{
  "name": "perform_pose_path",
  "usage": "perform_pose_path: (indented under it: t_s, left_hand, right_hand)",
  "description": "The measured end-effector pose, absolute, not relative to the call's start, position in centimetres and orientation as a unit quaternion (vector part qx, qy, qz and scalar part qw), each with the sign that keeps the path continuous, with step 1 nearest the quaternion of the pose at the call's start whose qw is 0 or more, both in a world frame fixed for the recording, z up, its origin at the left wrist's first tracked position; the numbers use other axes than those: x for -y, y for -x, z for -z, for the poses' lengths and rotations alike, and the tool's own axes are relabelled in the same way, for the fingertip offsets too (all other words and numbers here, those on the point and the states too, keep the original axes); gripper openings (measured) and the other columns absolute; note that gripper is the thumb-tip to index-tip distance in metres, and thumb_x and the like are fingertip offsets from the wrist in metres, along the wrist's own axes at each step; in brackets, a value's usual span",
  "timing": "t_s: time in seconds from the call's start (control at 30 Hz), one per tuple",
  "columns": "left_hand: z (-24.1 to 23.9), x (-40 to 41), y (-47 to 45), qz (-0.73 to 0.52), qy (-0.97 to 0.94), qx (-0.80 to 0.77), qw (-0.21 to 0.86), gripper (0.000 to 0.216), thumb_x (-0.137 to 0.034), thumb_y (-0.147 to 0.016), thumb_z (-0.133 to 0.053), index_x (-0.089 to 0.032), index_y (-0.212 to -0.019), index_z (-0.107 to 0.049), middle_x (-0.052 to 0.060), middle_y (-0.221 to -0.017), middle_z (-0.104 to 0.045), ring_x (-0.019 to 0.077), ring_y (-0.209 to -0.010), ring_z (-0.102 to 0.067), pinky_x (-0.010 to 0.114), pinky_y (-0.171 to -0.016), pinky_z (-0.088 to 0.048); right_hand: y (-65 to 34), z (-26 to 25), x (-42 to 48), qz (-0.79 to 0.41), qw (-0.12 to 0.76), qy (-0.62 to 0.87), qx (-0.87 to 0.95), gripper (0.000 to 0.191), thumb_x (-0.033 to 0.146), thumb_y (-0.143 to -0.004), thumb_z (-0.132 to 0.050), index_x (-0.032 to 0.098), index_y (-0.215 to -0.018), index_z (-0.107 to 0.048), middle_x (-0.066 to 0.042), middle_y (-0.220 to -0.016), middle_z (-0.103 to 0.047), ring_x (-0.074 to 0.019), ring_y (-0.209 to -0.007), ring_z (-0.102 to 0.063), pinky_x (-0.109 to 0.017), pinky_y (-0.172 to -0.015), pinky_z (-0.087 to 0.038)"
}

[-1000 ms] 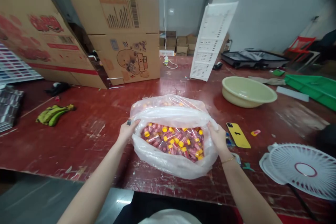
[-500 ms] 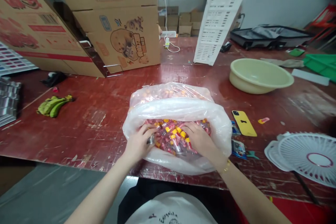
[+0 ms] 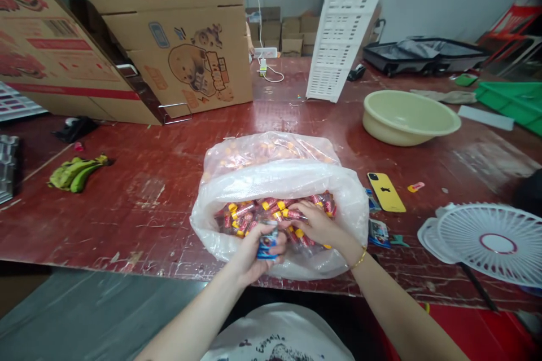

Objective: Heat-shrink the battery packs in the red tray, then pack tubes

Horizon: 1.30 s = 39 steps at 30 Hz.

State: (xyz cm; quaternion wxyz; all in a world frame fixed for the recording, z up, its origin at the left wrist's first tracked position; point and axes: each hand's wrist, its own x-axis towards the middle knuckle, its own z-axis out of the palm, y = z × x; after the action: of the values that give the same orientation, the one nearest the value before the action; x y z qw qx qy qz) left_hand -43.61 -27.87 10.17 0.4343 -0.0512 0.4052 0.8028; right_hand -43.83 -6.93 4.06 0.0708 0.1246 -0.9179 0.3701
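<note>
A clear plastic bag (image 3: 279,180) lies open on the red table (image 3: 139,203), full of several small tubes with yellow caps (image 3: 254,211). My left hand (image 3: 256,251) is at the bag's near rim, closed round a small blue item (image 3: 267,243). My right hand (image 3: 315,223) reaches into the bag, fingers curled on a red tube (image 3: 294,214) among the others. A thin bracelet sits on my right wrist.
A yellow phone (image 3: 385,192) and small packets lie right of the bag. A cream basin (image 3: 409,117), white fan guard (image 3: 486,242), white crate (image 3: 345,22) and green tray (image 3: 514,98) stand to the right. Bananas (image 3: 76,171) lie left; cardboard boxes (image 3: 178,39) stand behind.
Both hands left the bag's rim and went inside it. My left hand has since come up to the near edge holding a small blue item; the right stays among the tubes.
</note>
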Motion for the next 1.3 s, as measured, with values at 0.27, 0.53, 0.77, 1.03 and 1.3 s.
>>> perform_pose_path:
  t_s: [0.27, 0.53, 0.77, 1.03, 1.3]
  left_hand:
    - [-7.7, 25.3, 42.6, -0.712, 0.007, -0.549, 0.437, 0.041, -0.034, -0.070, -0.080, -0.010, -0.101, -0.068, 0.012, -0.090, -0.073, 0.0188, -0.073, -0.068, 0.031, -0.066, -0.056]
    - [-7.5, 23.5, 42.8, -0.643, -0.041, -0.636, 0.425, 0.047, -0.040, -0.059, -0.086, -0.011, -0.093, -0.072, 0.009, -0.084, -0.073, 0.0158, -0.063, -0.064, 0.025, -0.051, -0.054]
    - [-8.3, 23.6, 42.9, -0.660, -0.018, -0.621, 0.422, 0.046, -0.050, -0.067, -0.079, -0.012, -0.092, -0.073, 0.012, -0.086, -0.074, 0.0187, -0.069, -0.068, 0.026, -0.057, -0.054]
    - [-8.3, 23.7, 43.1, -0.667, -0.045, -0.620, 0.410, 0.034, -0.038, -0.057, -0.088, -0.013, -0.067, -0.068, 0.004, -0.061, -0.067, 0.0133, -0.054, -0.059, 0.024, -0.052, -0.049]
    - [-8.6, 23.5, 42.7, -0.652, -0.074, -0.636, 0.406, 0.033, -0.037, -0.057, -0.088, -0.014, -0.064, -0.066, 0.002, -0.056, -0.065, 0.0117, -0.048, -0.057, 0.022, -0.050, -0.045]
  right_hand:
    - [37.4, -4.9, 6.9, -0.829, 0.104, 0.074, 0.545, 0.050, 0.040, -0.091, -0.057, 0.037, -0.137, -0.037, 0.000, -0.098, -0.065, -0.0161, -0.084, -0.067, -0.037, -0.084, -0.054]
    - [36.9, -5.5, 7.9, -0.812, 0.149, 0.112, 0.553, 0.030, 0.039, -0.082, -0.070, 0.026, -0.097, -0.048, 0.001, -0.095, -0.066, -0.0150, -0.080, -0.069, -0.030, -0.074, -0.056]
    - [37.6, -6.7, 7.6, -0.813, 0.137, 0.111, 0.554, 0.037, 0.042, -0.077, -0.074, 0.024, -0.091, -0.044, -0.002, -0.092, -0.070, -0.0196, -0.086, -0.070, -0.031, -0.071, -0.058]
    - [37.2, -8.3, 6.5, -0.786, 0.206, 0.079, 0.578, 0.028, 0.037, -0.085, -0.067, 0.024, -0.091, -0.043, -0.004, -0.106, -0.069, -0.0148, -0.078, -0.068, -0.029, -0.067, -0.057]
    - [37.9, -8.6, 6.2, -0.694, 0.213, -0.008, 0.688, 0.020, 0.031, -0.085, -0.066, 0.023, -0.092, -0.049, -0.005, -0.104, -0.066, -0.0171, -0.097, -0.064, -0.031, -0.081, -0.054]
